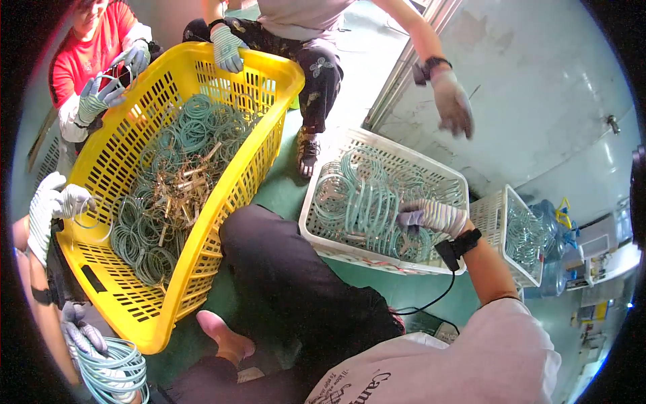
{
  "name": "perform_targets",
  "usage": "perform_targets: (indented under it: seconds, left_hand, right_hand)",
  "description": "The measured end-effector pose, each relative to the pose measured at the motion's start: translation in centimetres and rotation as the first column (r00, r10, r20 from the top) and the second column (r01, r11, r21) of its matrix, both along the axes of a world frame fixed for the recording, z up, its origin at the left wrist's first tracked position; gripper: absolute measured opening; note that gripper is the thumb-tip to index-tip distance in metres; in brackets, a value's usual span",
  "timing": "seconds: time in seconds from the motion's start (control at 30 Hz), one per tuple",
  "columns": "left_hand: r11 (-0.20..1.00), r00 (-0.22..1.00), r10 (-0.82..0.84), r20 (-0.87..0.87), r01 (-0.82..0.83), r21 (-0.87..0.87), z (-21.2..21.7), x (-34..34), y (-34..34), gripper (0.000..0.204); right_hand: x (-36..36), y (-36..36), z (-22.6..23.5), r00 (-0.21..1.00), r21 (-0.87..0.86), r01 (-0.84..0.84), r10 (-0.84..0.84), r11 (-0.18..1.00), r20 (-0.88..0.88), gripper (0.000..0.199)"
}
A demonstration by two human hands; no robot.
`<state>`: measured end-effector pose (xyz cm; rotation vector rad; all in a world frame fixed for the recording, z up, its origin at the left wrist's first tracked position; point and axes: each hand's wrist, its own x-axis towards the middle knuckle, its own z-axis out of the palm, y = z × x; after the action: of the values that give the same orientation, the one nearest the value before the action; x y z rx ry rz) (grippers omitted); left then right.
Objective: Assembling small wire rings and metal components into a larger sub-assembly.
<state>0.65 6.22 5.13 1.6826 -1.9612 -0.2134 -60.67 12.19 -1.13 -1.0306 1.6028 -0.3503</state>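
Note:
My left hand, gloved, is at the lower left, closed on a bundle of pale green tubing rings that loop around it. My right hand, in a striped glove, reaches into the white crate. Its fingers curl at the end of a row of tubing rings; the fingertips are partly hidden among them. The yellow basket stands tilted on the left, holding a tangle of loose green rings and a heap of small brownish pieces.
A co-worker's gloved hand grips the basket's far rim; the other gloved hand hangs above the white crate. Two more people handle rings on the left. A second crate of rings and blue water bottles stand at right. A cable trails from my right wrist.

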Motion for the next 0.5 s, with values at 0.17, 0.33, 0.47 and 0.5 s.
perform_targets:
  seconds: [0.17, 0.33, 0.47, 0.5]
  left_hand:
    - [0.992, 0.995, -0.001, 0.097, 0.014, -0.129, 0.6, -0.3, -0.3, 0.050]
    - [0.954, 0.780, 0.244, -0.576, -0.301, -0.004, -0.8, 5.3, 0.7, 0.050]
    - [0.928, 0.473, 0.264, -0.841, -0.364, 0.087, 0.6, 3.1, 0.5, 0.036]
    - [0.945, 0.445, 0.217, -0.869, -0.320, 0.072, 0.3, 3.3, 0.5, 0.036]
  right_hand:
    - [-2.3, 1.1, -4.3, 0.998, 0.135, 0.001, -0.009, 0.991, 0.058, 0.039]
    - [-3.5, 1.8, -8.1, 0.997, 0.112, -0.062, 0.056, 0.992, 0.060, 0.035]
    - [-1.0, 0.2, 0.3, 0.721, 0.188, -0.464, 0.492, 0.866, -0.487, 0.031]
    - [-0.8, -0.6, 1.7, 0.667, 0.001, -0.669, 0.601, 0.743, -0.440, 0.029]
